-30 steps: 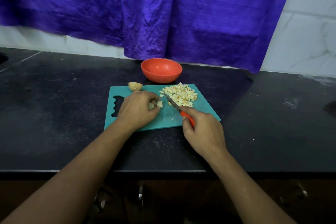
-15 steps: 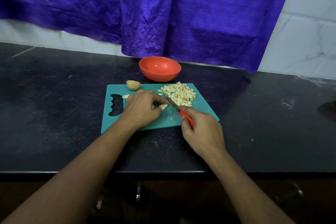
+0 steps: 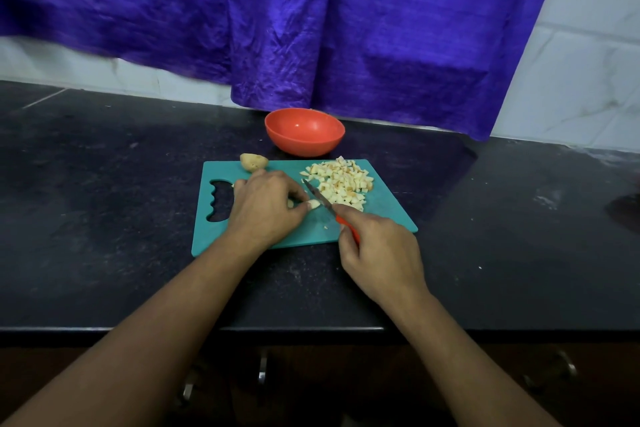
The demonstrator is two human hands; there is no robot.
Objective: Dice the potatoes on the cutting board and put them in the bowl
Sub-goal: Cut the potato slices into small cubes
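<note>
A pale potato wedge [image 3: 313, 204] is pinned under the curled fingertips of the left hand [image 3: 263, 208], and the red-handled paring knife [image 3: 320, 198] is clasped in the right hand [image 3: 377, 250], blade just beside the wedge; on the black stone counter [image 3: 104, 218] the teal plastic cutting board [image 3: 388, 215] is laid; the round orange plastic bowl [image 3: 304, 135] is set just behind it, nothing seen inside; a heap of diced potato [image 3: 341, 182] is piled on the board's right half; a skin-on potato chunk [image 3: 254, 161] is left at the far edge; even dice are best obtained with fingertips tucked back and the blade drawn straight down.
</note>
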